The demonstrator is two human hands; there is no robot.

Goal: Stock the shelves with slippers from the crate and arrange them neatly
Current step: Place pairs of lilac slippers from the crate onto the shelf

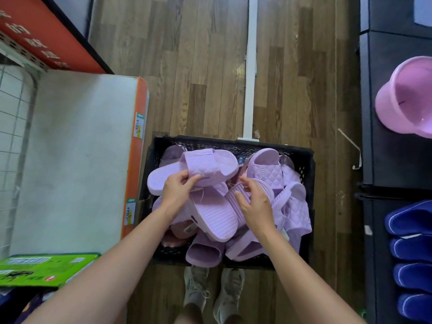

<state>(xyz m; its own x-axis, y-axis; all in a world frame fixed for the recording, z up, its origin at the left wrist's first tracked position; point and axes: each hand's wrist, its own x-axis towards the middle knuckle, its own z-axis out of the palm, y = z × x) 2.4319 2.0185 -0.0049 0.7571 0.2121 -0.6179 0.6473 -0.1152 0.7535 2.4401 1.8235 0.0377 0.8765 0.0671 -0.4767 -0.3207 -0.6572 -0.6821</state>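
Your left hand has the top slipper pinched by its quilted strap, on the pile in the crate. It lies crossways, one end toward the shelf on your left. Your right hand is curled over another sole; can't tell if it's gripping.

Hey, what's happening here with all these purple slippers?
A person stands over a black crate of lilac slippers on the floor. Their left hand pinches the strap of a quilted slipper on top; their right hand grips a sole-up slipper beside it. Neither has left the crate yet.
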